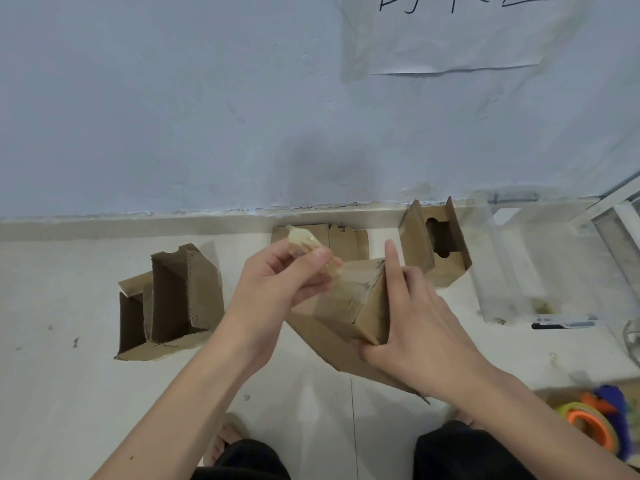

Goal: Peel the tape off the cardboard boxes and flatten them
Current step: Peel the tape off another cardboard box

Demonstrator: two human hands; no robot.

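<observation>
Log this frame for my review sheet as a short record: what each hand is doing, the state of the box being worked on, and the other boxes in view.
left hand: pinches a crumpled strip of clear tape, pulled up off the box
right hand: grips the brown cardboard box, index finger straight
held box: tilted, not yet flattened
other boxes: open brown box at left, upright cut-out box by the wall
floor: orange tape roll at lower right
</observation>
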